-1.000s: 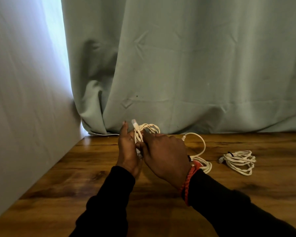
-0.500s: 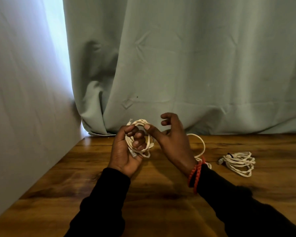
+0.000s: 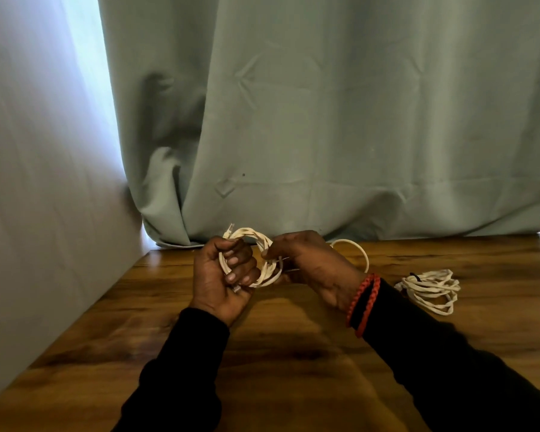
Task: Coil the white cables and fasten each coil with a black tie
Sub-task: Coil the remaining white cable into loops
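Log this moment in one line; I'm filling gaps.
left hand grips white cable coil | right hand pinches it | tied white coil on wooden table

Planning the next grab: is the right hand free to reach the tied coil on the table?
Probably not yet. The right hand is pinching the coil that the left hand grips. The tied coil lies unobstructed beside the right wrist.

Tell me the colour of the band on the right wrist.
Red, braided, doubled round the wrist: the wristband, seen in the head view.
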